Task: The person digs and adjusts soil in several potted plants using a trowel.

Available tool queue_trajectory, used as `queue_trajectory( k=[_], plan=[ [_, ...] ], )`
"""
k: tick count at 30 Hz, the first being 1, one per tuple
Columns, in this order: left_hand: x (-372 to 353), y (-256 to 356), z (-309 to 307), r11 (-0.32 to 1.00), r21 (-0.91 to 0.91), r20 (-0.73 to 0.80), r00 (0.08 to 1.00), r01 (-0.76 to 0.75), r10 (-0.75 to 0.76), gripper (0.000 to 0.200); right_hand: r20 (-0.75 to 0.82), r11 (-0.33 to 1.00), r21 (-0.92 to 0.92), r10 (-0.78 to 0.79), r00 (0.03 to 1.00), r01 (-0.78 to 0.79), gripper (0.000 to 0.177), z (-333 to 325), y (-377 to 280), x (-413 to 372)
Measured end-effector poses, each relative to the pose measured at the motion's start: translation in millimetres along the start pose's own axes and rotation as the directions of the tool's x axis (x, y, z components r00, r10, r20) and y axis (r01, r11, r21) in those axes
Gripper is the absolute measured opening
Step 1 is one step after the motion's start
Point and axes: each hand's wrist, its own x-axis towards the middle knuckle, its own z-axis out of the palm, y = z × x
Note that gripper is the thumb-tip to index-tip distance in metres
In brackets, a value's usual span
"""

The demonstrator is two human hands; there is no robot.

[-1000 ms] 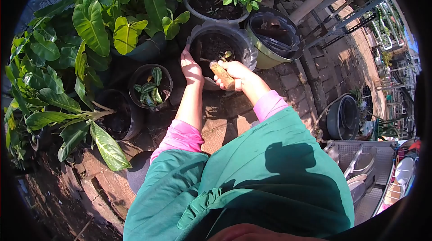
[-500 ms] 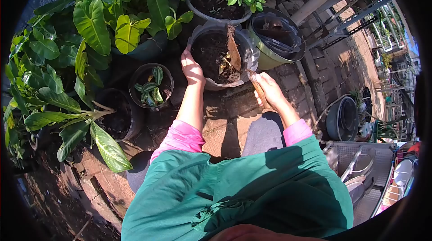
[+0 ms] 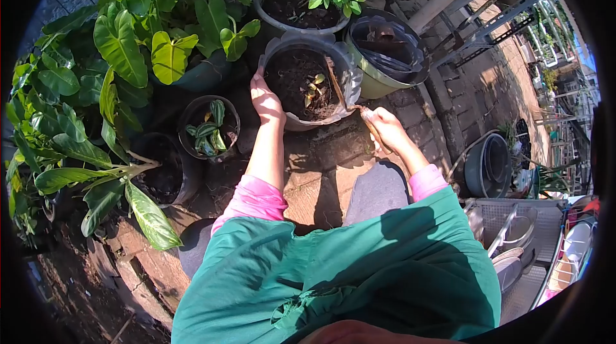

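A translucent plastic pot (image 3: pixel 351 74) of dark soil stands in front of me, with a small yellowish plant (image 3: pixel 313 90) in it. My left hand (image 3: pixel 266 100) lies with its palm against the pot's left side, fingers stretched up along the wall. The fingers of my right hand (image 3: pixel 387 129) are wrapped round the wooden handle of a trowel (image 3: pixel 373 132), just right of the pot's near rim. The trowel's rusty blade (image 3: pixel 335 81) appears edge-on inside the pot's right side.
A small pot (image 3: pixel 186 142) with a striped plant stands left, beyond it large leafy plants (image 3: pixel 122 49). Behind is a pot (image 3: pixel 273 20) with a green shrub; to the right, stacked pots (image 3: pixel 372 77). A dish rack (image 3: pixel 532 260) stands at lower right.
The blade has turned from showing its broad face to nearly edge-on, against the right side of the pot. More of the small plant shows. The whole view has shifted slightly.
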Motion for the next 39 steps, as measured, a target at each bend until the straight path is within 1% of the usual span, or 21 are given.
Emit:
queue_trajectory(
  k=[3,4,7,9,12,17,18,20,22,23,24,25,26,28,30,32,33,34,36,37,39],
  plan=[
    [-5.3,2.7,2.2,1.0,-0.018,-0.056,0.998,0.014,-0.015,0.046,-0.165,0.963,-0.248,-0.146,0.975,0.103,0.035,1.6,-29.3,-7.4],
    [-6.7,6.7,3.0,0.997,0.071,-0.062,0.998,-0.02,0.024,0.047,-0.251,0.878,-0.423,-0.353,0.901,0.226,0.032,3.3,-27.7,-2.1],
    [-8.9,10.2,2.6,0.981,0.184,-0.063,0.995,-0.069,0.081,0.047,-0.234,0.784,-0.58,-0.422,0.876,0.222,0.026,7.2,-51.0,-4.5],
    [-7.8,9.3,4.1,0.976,0.2,-0.056,0.993,-0.089,0.102,0.047,-0.222,0.619,-0.737,-0.601,0.768,0.272,0.032,11.3,-53.2,8.1],
    [-6.2,4.6,1.0,0.982,0.166,-0.033,0.994,-0.094,0.101,0.046,-0.256,0.582,-0.795,-0.581,0.773,0.174,0.04,23.2,-62.2,24.6],
    [5.6,-12.7,-8.3,0.967,0.213,-0.024,0.989,-0.14,0.148,0.046,-0.274,0.694,-0.708,-0.444,0.853,0.134,0.041,31.2,-75.1,49.6],
    [5.3,-11.8,-9.4,0.955,0.251,-0.02,0.985,-0.16,0.17,0.046,-0.262,0.806,-0.581,-0.314,0.913,0.11,0.044,31.4,-86.2,42.2],
    [6.3,-8.2,-14.4,0.936,0.31,-0.021,0.983,-0.167,0.182,0.041,-0.138,0.878,-0.436,-0.284,0.949,0.199,0.042,31.8,-60.2,61.8],
    [-0.9,1.1,-8.0,0.915,0.363,-0.018,0.981,-0.175,0.195,0.037,-0.099,0.963,-0.031,-0.27,0.958,0.268,0.04,44.2,-38.1,66.5],
    [-7.0,10.3,-4.4,0.645,0.681,-0.006,0.878,-0.347,0.479,0.035,-0.052,0.97,0.099,-0.218,0.975,0.222,0.037,46.3,-31.3,60.8],
    [-12.8,26.0,2.9,0.246,0.886,0.116,0.703,-0.392,0.702,0.034,0.001,0.959,0.226,-0.176,0.984,0.171,0.034,47.9,-36.6,46.9],
    [-17.9,46.0,11.0,0.124,0.874,0.257,0.663,-0.47,0.703,0.031,0.023,0.96,0.257,-0.124,0.992,0.114,0.034,48.8,-40.5,35.9],
    [-21.0,56.0,17.0,0.038,0.857,0.364,0.656,-0.514,0.661,0.023,0.028,0.927,0.351,-0.148,0.989,0.129,0.034,53.2,-40.9,29.2],
    [-40.8,77.4,40.9,0.351,0.87,0.306,0.937,-0.346,0.166,0.028,0.051,0.881,0.466,-0.121,0.991,0.084,0.036,63.7,-45.9,20.6],
    [-50.5,75.7,49.7,0.414,0.891,0.336,0.885,-0.188,-0.322,0.046,-0.003,0.886,0.451,-0.119,0.993,0.107,0.032,81.8,-42.7,16.9],
    [-63.6,58.7,47.7,0.524,0.85,0.376,0.752,-0.047,-0.541,0.044,-0.007,0.832,0.54,-0.144,0.99,0.125,0.034,97.9,-34.3,16.1],
    [-64.1,50.9,44.4,0.551,0.832,0.4,0.755,-0.062,-0.52,0.041,-0.025,0.843,0.522,-0.136,0.99,0.129,0.034,106.2,-30.4,16.6],
    [-62.3,44.1,41.2,0.575,0.815,0.422,0.756,-0.075,-0.5,0.039,-0.127,0.798,0.501,-0.314,0.941,0.334,0.033,112.5,-34.4,12.3],
    [-60.3,49.1,38.7,0.718,0.654,0.365,0.731,0.24,-0.577,0.026,0.222,0.956,0.203,-0.257,0.941,0.213,0.03,71.2,-52.8,-3.4],
    [-59.7,59.4,39.1,0.71,0.633,0.358,0.697,0.307,-0.621,0.024,0.352,0.955,0.23,-0.26,0.899,0.186,0.038,47.3,-63.4,-5.0],
    [-53.6,69.6,36.8,0.655,0.621,0.293,0.647,0.43,-0.704,0.025,0.144,0.933,0.084,-0.358,0.922,0.349,0.051,7.0,-63.7,8.5]
  ],
)
